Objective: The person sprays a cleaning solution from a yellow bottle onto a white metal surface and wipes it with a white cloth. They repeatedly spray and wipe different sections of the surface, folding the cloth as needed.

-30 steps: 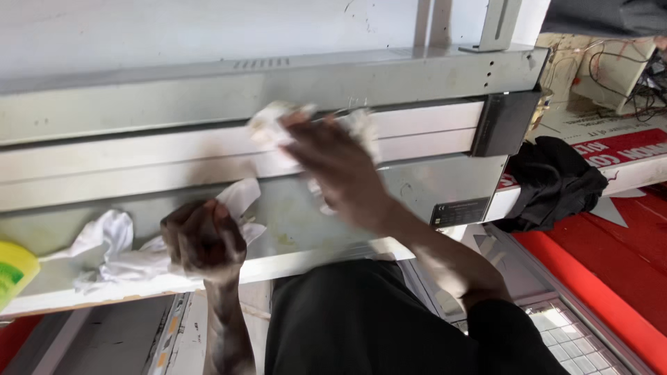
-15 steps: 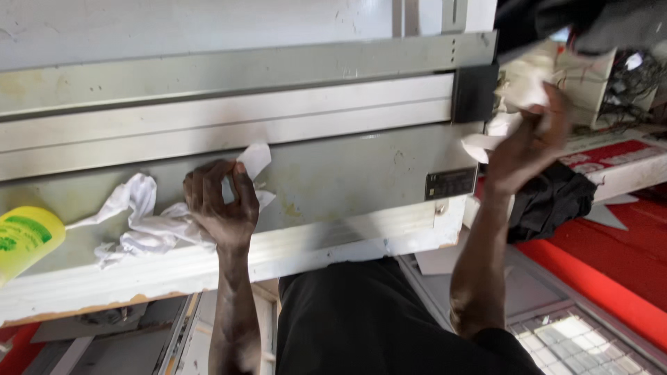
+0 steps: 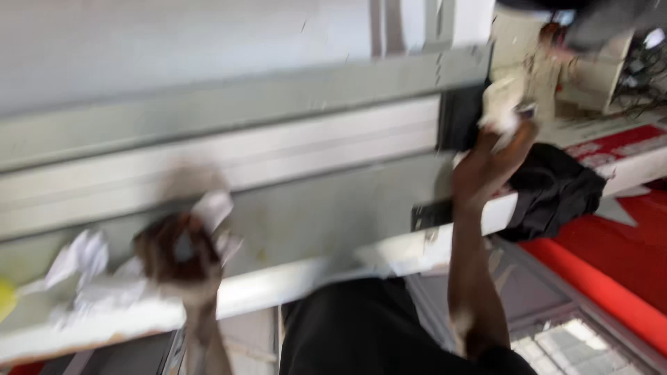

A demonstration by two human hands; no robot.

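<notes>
Grey painted metal fills most of the frame: a long machine panel with a pale ledge running from lower left toward the right. At lower left, the left hand is clenched around a crumpled white paper wad, pressing it against the panel. More crumpled paper lies loose on the ledge just beside that hand, and a sliver of a yellow object shows at the left edge. At upper right, the right hand is raised and grasps another white wad near the panel's dark end bracket. A black cloth is heaped on the ledge beside that arm. The view is blurred, so finger detail is unclear. The loose paper sits near the ledge's lip and, in my judgement, a sweep of the left forearm could knock it off.
</notes>
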